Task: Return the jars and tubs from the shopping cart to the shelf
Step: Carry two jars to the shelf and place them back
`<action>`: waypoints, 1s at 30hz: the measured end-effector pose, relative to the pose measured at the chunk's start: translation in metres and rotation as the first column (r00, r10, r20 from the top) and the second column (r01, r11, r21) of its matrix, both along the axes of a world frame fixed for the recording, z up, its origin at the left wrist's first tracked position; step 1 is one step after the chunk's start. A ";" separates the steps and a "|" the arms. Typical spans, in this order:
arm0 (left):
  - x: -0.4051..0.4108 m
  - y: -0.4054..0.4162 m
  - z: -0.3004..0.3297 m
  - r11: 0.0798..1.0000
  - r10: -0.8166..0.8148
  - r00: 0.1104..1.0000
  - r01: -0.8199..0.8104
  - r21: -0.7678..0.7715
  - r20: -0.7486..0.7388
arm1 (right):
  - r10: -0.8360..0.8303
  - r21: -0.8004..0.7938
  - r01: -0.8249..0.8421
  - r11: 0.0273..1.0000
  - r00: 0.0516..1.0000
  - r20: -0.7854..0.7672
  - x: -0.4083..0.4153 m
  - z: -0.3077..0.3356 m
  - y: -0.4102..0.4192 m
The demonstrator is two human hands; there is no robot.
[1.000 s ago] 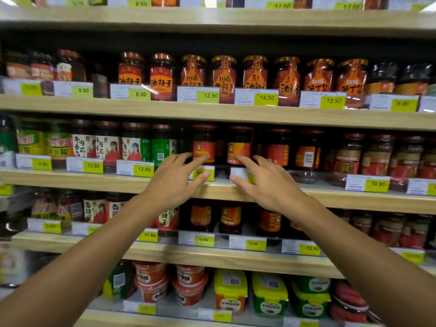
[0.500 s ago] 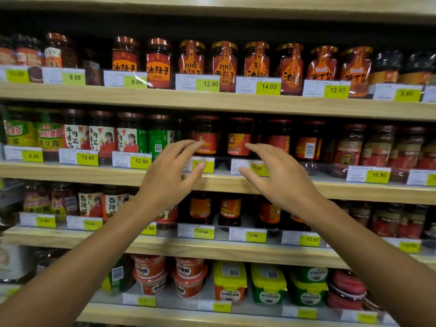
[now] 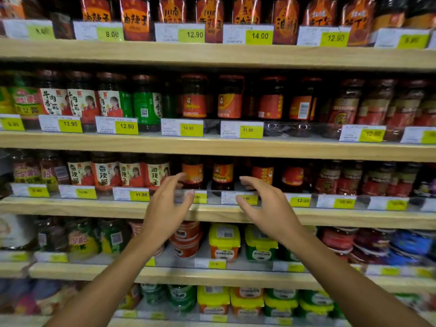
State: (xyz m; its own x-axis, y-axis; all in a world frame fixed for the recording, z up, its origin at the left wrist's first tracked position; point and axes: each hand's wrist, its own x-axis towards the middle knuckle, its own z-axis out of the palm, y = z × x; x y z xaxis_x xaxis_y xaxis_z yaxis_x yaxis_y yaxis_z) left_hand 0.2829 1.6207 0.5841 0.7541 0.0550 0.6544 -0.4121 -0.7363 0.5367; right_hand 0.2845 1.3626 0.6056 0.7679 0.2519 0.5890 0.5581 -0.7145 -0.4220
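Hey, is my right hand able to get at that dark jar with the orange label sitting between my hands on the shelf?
Probably yes. The right hand is empty, open, just right of the jar, with nothing between them. Only the low clear rail fronts the shelf, so reach over it.

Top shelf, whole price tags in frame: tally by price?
8.00 tags: 2
12.90 tags: 2
14.00 tag: 1
Blurred tag, unreadable: 1
Total: 6
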 end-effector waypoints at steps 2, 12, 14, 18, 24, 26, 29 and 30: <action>0.007 0.001 0.005 0.998 0.068 0.998 -0.068 -0.011 0.005 | -0.052 0.003 0.052 0.999 0.998 -0.045 0.010 0.003 0.012; 0.036 -0.009 0.041 0.968 0.248 0.967 -0.245 0.044 -0.057 | -0.376 -0.113 0.368 0.923 0.925 -0.057 0.040 0.026 0.052; 0.042 -0.008 0.044 0.970 0.244 0.966 -0.241 0.044 -0.084 | -0.394 -0.105 0.385 0.917 0.915 -0.091 0.047 0.026 0.058; 0.055 -0.006 0.043 0.965 0.262 0.954 -0.254 0.066 -0.145 | -0.388 -0.071 0.382 0.922 0.914 -0.123 0.058 0.027 0.068; 0.064 0.000 0.044 0.983 0.184 0.960 -0.180 0.037 -0.212 | -0.352 -0.073 0.345 0.936 0.923 -0.153 0.065 0.025 0.069; 0.066 0.004 0.044 0.991 0.136 0.962 -0.134 0.022 -0.237 | -0.330 -0.074 0.322 0.944 0.927 -0.176 0.068 0.024 0.063; 0.069 0.008 0.044 0.997 0.075 0.961 -0.070 0.028 -0.266 | -0.288 -0.062 0.281 0.958 0.935 -0.208 0.068 0.023 0.054; 0.068 0.008 0.045 0.998 0.065 0.960 -0.058 0.033 -0.272 | -0.277 -0.060 0.271 0.961 0.935 -0.221 0.066 0.024 0.053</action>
State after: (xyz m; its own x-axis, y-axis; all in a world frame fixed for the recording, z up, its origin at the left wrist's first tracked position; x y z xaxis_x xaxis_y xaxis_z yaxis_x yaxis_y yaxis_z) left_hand 0.3513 1.6285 0.6288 0.8996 0.0936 0.4265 -0.2063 -0.7698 0.6041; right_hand 0.3509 1.4154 0.6293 0.9209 0.0270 0.3888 0.2319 -0.8398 -0.4909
